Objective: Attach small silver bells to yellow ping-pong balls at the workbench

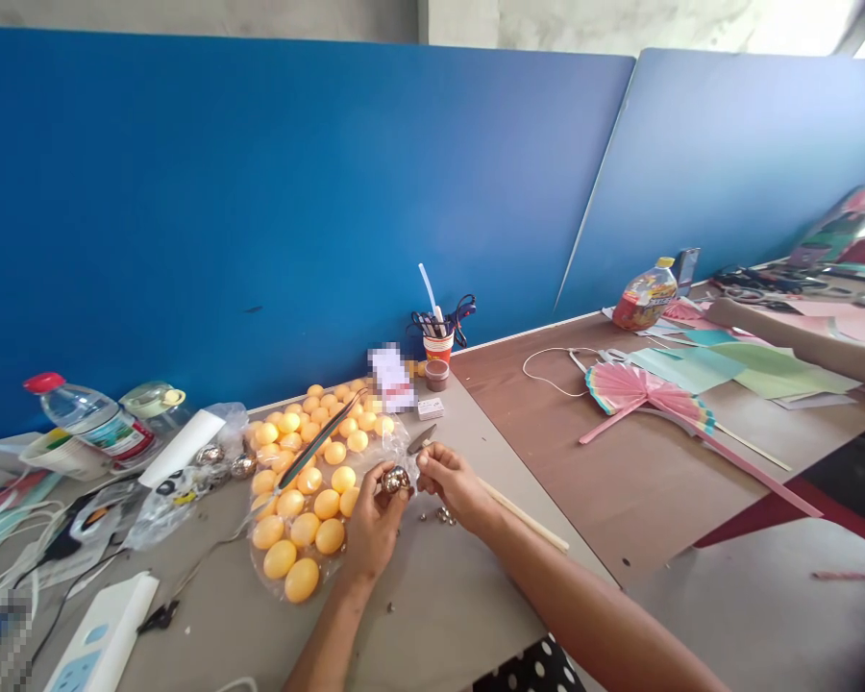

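In the head view, my left hand [376,519] grips a shiny metallic ball [395,480] between thumb and fingers, just above the grey table. Close beside it on the right, my right hand [448,481] has its thumb and fingertips pinched together; what they hold, if anything, is too small to make out. Several small shiny bits [443,516] lie on the table under my right hand. Left of my hands, a clear plastic bag of orange balls [304,529] lies flat, with a dark, slim pen-like tool [321,440] with a cord across it.
A paper cup of tools [438,348] and a small brown tub [436,374] stand by the blue partition [295,192]. A power strip [105,634] and bottle [90,418] are at left. A wooden stick [526,516] lies beside my right forearm; a pink paper fan [645,389] lies at right.
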The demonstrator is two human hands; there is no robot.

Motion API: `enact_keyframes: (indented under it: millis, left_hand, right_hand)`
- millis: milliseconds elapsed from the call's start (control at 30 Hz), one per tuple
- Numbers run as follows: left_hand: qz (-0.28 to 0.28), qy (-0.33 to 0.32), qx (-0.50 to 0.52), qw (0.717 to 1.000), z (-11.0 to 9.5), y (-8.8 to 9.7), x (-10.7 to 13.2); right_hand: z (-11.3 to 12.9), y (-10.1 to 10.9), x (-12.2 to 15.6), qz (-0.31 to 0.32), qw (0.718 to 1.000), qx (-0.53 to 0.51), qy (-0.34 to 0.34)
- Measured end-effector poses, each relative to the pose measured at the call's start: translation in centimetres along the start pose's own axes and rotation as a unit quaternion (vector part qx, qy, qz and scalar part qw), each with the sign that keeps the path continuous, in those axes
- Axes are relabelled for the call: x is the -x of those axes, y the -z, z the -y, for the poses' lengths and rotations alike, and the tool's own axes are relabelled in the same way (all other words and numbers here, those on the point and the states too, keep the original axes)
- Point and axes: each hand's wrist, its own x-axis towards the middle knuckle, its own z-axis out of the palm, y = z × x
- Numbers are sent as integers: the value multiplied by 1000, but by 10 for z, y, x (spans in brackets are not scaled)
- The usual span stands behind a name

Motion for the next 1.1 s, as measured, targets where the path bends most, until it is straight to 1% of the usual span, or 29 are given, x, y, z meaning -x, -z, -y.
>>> enact_keyframes:
  millis: [67,133,233,333,433,567,633,700,767,833,900,967,1033,1100]
  left_hand:
    - [-2,21,49,999,-3,0,-2]
    - [-15,42,85,995,-5,1,-3]
    - [-25,69,147,986,-6,5,-4]
    - [-26,89,212,973,-8,8,-5]
    - [-31,99,263,959,-11,9,-6]
    - [-34,103,296,949,-13,10,-8]
    - [-27,102,294,950,-13,11,-8]
    - [-25,103,286,952,-13,11,-8]
    - [-29,103,276,955,-14,11,-8]
    - [-36,101,272,956,-14,11,-8]
    - [-40,97,272,957,-13,11,-8]
    - [-42,87,271,958,-12,11,-9]
    - [-47,74,270,959,-12,10,-9]
    - [-56,67,267,960,-11,10,-10]
  right_hand:
    - [5,2,-1,-8,999,-42,7]
    - [7,3,-2,-16,997,-70,7]
    - [6,2,-2,-11,997,-71,-3]
    - [5,2,0,18,1000,-26,1]
    - [4,3,2,40,998,36,21]
    - [5,7,1,47,991,118,40]
    - [5,8,0,39,980,186,53]
    - [5,10,-1,22,955,282,90]
    - [7,12,-1,10,916,380,130]
    - [9,14,-1,21,876,461,138]
    - [14,17,1,53,838,531,114]
    - [19,20,2,104,796,590,84]
    - [24,23,4,159,756,632,67]
    - [28,25,6,202,726,654,67]
